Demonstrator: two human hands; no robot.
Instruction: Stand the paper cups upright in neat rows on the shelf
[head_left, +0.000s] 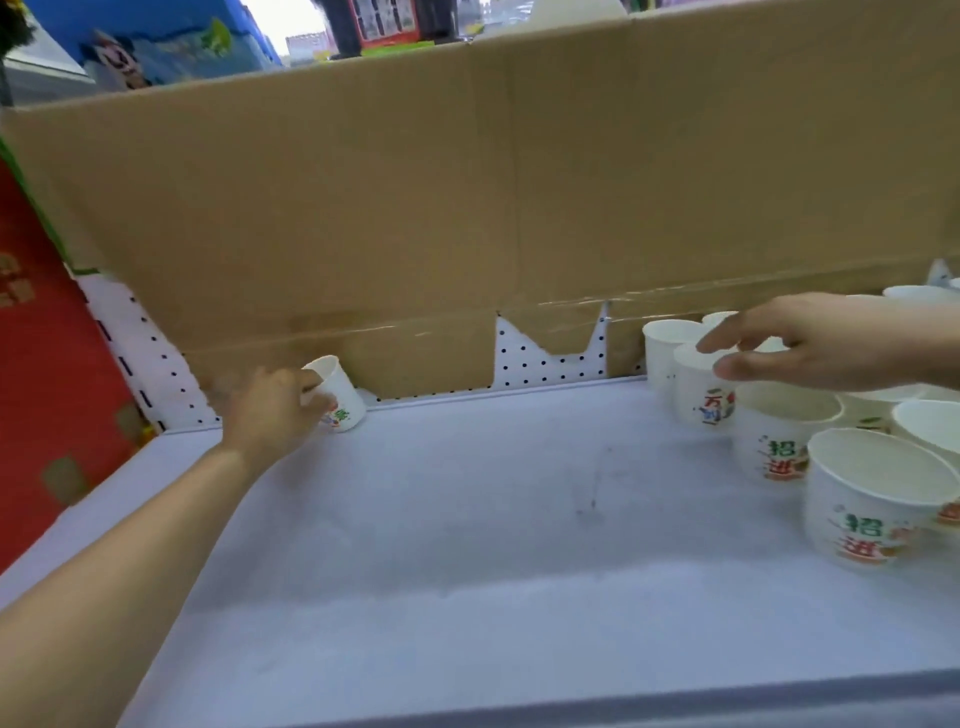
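The left hand (275, 410) gripped one small white printed paper cup (340, 395), tilted, at the pale shelf's (467, 545) back, while the right hand (831, 343) hovered slack-fingered over the unsorted white cup cluster (779, 447), so rows seemed barely begun.

A white paper cup (345, 400) is placed at the back left corner of the pale flat shelf (467, 545); other paper cups (779, 441) are clustered at its right edge.

a shop; pegboard (550, 358) shelf (467, 545) display
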